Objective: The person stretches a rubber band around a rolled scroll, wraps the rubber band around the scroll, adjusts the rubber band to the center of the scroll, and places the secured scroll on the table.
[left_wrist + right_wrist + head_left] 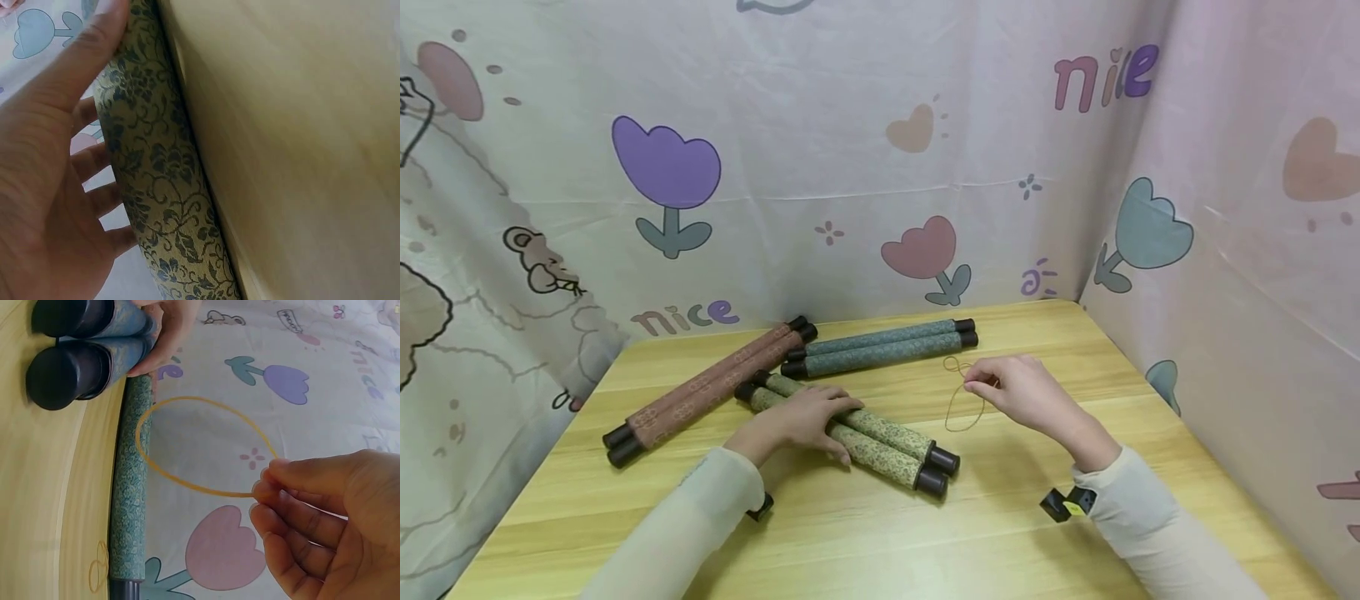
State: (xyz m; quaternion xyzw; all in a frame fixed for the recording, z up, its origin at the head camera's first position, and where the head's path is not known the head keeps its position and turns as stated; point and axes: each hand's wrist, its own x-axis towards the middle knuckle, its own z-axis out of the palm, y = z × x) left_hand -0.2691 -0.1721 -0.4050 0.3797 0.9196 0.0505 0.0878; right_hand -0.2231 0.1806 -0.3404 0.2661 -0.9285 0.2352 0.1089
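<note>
A yellow-green patterned scroll (876, 454), rolled into two parallel rolls with dark end knobs, lies slanted on the table. My left hand (808, 417) grips it near its middle. In the left wrist view, the thumb lies along the near side of the floral roll (165, 162) and the other fingers reach behind it. Right of the scroll and above the table, my right hand (1018, 392) pinches a thin tan rubber band (187, 485) between thumb and fingertips. The band hangs as a loose loop, with nothing inside it.
Behind the left hand lies a red patterned scroll (715, 379), also in two rolls. A teal scroll (883, 348) rests along the back. Another rubber band (98, 569) lies on the table beside it. Printed curtains (805, 167) enclose the wooden table (820, 550).
</note>
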